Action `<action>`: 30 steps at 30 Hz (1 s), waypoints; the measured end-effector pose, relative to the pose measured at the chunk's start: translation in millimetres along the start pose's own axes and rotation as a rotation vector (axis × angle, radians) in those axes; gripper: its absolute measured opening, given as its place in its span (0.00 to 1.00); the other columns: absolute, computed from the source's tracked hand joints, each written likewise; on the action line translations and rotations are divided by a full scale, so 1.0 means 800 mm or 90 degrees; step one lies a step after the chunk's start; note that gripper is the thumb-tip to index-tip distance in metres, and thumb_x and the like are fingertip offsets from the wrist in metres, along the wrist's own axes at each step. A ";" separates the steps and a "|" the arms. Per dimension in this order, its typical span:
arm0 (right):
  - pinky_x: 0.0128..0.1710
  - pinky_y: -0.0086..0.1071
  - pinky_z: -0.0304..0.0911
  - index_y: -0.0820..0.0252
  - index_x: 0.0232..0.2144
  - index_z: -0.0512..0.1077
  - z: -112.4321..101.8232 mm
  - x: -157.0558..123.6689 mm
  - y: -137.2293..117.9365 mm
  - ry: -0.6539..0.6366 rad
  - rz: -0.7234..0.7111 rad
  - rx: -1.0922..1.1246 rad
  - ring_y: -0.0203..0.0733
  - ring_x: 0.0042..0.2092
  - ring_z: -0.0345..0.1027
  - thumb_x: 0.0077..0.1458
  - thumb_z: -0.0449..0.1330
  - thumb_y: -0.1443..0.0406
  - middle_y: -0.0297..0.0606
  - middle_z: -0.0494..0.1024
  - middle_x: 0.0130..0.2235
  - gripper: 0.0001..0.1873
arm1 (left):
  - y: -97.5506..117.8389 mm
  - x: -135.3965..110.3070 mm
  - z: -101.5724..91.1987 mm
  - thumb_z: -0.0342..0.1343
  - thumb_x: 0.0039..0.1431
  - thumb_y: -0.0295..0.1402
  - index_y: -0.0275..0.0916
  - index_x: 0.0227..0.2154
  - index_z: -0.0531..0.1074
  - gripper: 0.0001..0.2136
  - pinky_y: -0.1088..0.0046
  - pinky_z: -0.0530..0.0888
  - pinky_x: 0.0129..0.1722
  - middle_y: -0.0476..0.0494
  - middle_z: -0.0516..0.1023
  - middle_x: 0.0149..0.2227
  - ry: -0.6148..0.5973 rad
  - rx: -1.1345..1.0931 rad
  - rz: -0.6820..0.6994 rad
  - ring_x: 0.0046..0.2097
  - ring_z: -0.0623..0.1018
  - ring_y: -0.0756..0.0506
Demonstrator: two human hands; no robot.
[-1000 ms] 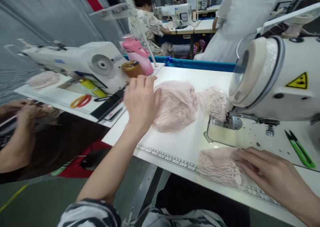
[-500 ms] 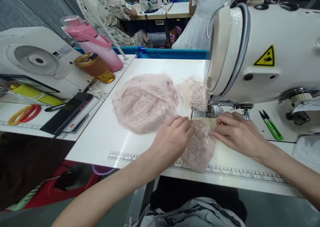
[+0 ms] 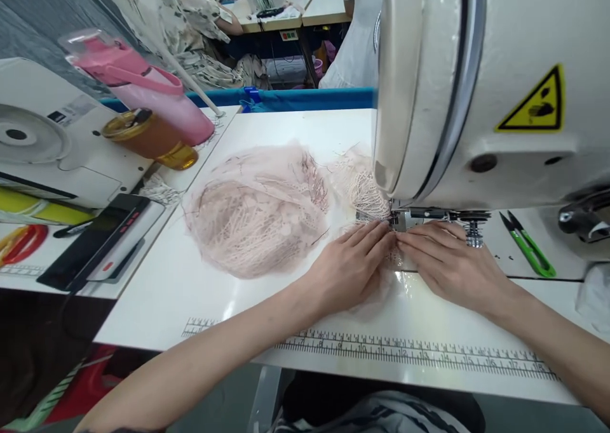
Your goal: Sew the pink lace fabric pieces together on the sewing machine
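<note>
A small pale pink lace piece lies mostly under my left hand, on the bed of the white sewing machine. My left hand is open, its fingers stretched flat on the lace just in front of the presser foot. From the right, my right hand rests with its fingers laid out flat, the fingertips almost meeting those of the left at the foot. Behind the foot, gathered lace spreads out to the left. My hands hide the lace edge at the needle.
A large heap of pink lace lies on the white table left of my hands. Green thread snips lie right. A pink bottle, an amber jar and a black case stand or lie left. A printed ruler runs along the front edge.
Both hands have moved up to the presser foot with the small lace piece, and their fingers have flattened out over it. My view has come closer to the machine.
</note>
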State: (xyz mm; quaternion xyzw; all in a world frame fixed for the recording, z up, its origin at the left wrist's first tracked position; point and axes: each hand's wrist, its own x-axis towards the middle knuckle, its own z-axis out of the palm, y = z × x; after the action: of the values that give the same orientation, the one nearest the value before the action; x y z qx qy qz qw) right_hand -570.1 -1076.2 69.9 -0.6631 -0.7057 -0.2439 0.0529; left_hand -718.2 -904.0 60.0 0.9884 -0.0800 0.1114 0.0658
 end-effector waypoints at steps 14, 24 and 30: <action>0.29 0.33 0.56 0.59 0.41 0.76 -0.007 0.013 0.005 0.010 0.033 -0.045 0.34 0.39 0.71 0.55 0.55 0.74 0.32 0.80 0.45 0.14 | -0.019 0.015 0.003 0.42 0.66 0.32 0.32 0.56 0.66 0.19 0.57 0.66 0.60 0.37 0.70 0.56 0.021 -0.047 0.011 0.60 0.67 0.39; 0.26 0.33 0.55 0.59 0.42 0.75 -0.006 0.010 0.002 -0.017 0.054 -0.078 0.35 0.37 0.71 0.54 0.54 0.75 0.32 0.79 0.47 0.17 | -0.024 0.017 0.002 0.39 0.67 0.32 0.32 0.57 0.64 0.20 0.57 0.64 0.60 0.37 0.68 0.59 0.003 -0.032 0.020 0.60 0.67 0.39; 0.28 0.31 0.57 0.60 0.38 0.76 -0.005 0.011 0.002 0.006 0.045 -0.063 0.33 0.39 0.70 0.52 0.57 0.77 0.29 0.79 0.47 0.14 | -0.015 0.015 0.006 0.42 0.67 0.32 0.30 0.56 0.65 0.19 0.59 0.64 0.62 0.35 0.68 0.58 0.027 -0.016 0.000 0.61 0.67 0.40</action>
State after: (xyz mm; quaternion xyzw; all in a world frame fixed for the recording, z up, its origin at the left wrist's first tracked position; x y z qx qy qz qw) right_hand -570.9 -1069.8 77.7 -0.6885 -0.6683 -0.2799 0.0318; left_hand -703.8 -894.5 56.6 0.9848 -0.0800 0.1315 0.0800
